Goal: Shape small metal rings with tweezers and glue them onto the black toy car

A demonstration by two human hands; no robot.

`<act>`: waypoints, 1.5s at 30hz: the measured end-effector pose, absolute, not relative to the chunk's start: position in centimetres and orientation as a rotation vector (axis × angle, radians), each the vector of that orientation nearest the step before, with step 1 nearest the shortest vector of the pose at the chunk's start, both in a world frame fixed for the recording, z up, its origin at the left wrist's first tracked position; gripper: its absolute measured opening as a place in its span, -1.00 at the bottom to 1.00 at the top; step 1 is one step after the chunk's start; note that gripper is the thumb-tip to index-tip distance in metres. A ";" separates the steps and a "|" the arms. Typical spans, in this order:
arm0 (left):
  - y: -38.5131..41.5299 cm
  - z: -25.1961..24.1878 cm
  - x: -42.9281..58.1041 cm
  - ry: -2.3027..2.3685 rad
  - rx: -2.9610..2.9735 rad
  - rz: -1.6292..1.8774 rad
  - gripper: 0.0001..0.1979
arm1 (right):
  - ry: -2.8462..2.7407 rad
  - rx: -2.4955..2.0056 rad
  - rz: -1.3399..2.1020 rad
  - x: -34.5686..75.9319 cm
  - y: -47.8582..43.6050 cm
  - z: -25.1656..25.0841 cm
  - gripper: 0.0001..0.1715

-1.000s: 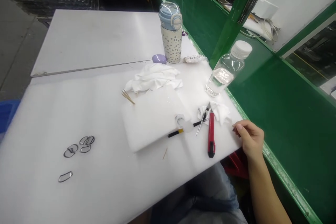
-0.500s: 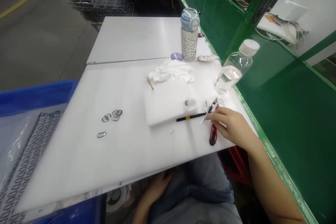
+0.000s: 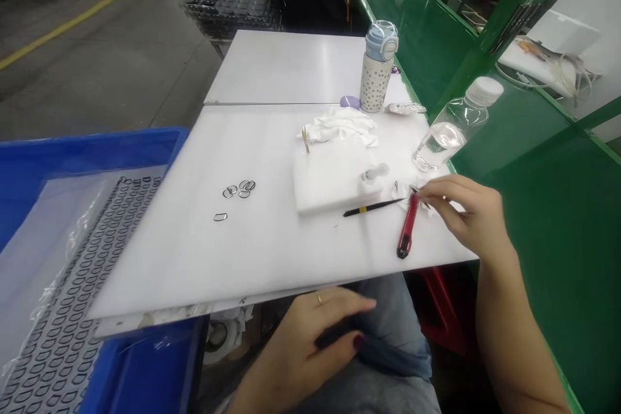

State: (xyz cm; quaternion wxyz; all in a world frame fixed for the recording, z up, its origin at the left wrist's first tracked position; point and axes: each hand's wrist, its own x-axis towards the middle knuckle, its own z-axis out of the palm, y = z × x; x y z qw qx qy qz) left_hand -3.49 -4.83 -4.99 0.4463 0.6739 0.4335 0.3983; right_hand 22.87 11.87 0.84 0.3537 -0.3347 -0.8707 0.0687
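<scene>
Bench [image 3: 262, 259] white. Cutter [image 3: 410, 226] near its front right corner: red, black end. Slim stick [image 3: 378, 206]: black, yellow band. Flask [image 3: 373, 81] by right edge: cream with grey dots, light-blue lid. Bin [image 3: 72, 155] off left edge: blue. Partition [image 3: 543, 155] along right edge: green.

We saw a slim dark tool [image 3: 414, 190], mostly hidden, pinched in the right hand's [image 3: 468, 213] fingers, only its tip showing. Just beside it, we had the red cutter [image 3: 409, 225] lying flat on the table [image 3: 262, 252], its black end pointing towards the near edge, its other end close to the fingertips.
</scene>
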 end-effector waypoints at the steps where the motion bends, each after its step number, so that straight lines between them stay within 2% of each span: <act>1: -4.2 -4.5 -2.5 1.164 1.737 1.089 -0.68 | -2.178 -0.849 0.227 22.8 10.9 1.3 -0.76; 3: -3.2 -3.8 -0.7 1.289 1.876 1.237 -0.49 | -2.066 -0.813 0.413 22.1 8.4 2.0 -0.71; 5: -2.5 -3.4 0.7 1.227 1.947 1.278 -0.29 | -2.040 -0.714 0.723 20.9 5.9 2.1 -0.71; 6: -2.3 -3.3 1.2 1.153 1.916 1.274 -0.30 | -2.035 -0.662 0.861 20.3 4.9 2.0 -0.73; 10: -2.5 -4.1 1.8 0.997 1.476 1.179 -0.68 | -2.056 -0.624 1.136 18.8 4.2 0.7 -0.80; 12: -3.0 -4.9 1.4 1.045 1.215 1.102 -0.61 | -2.212 -0.785 1.013 18.9 5.7 -0.3 -0.84; 16: -3.7 -5.8 0.0 1.055 0.863 0.950 -0.49 | -2.392 -1.274 0.274 19.1 9.8 -2.9 -0.75; 18: -3.7 -5.6 -0.6 1.039 0.898 0.930 -0.51 | -2.416 -1.325 0.131 19.1 11.5 -4.0 -0.73; 21: -3.8 -4.7 -1.7 1.047 1.139 0.968 -0.50 | -2.516 -1.203 -0.015 19.5 13.2 -4.0 -0.62; 24: -4.0 -3.7 -2.9 1.118 1.342 1.051 -0.44 | -2.552 -1.027 -0.167 20.8 13.1 -1.8 -0.54; 29: -3.4 -2.8 -3.6 1.038 1.410 0.957 -0.45 | -2.564 -0.688 -0.356 21.7 9.2 2.0 -0.69; 31: -2.7 -2.9 -2.7 0.857 1.346 0.869 -0.45 | -2.605 -0.550 -0.266 20.9 7.4 2.2 -0.75; 35: -2.1 -4.0 -0.2 0.646 1.072 0.848 -0.39 | -2.540 -0.520 0.126 18.9 5.0 0.4 -0.74; 38: -2.6 -4.7 0.9 0.825 0.993 1.006 -0.42 | -2.224 -0.719 0.609 17.9 3.4 -1.6 -0.64; 40: -3.0 -4.9 1.1 0.859 0.925 1.050 -0.43 | -1.964 -0.845 0.902 17.5 2.2 -2.7 -0.66; 45: -3.7 -5.4 1.0 0.590 0.576 0.874 -0.36 | -1.637 -0.896 1.327 16.9 -0.1 -4.0 -0.72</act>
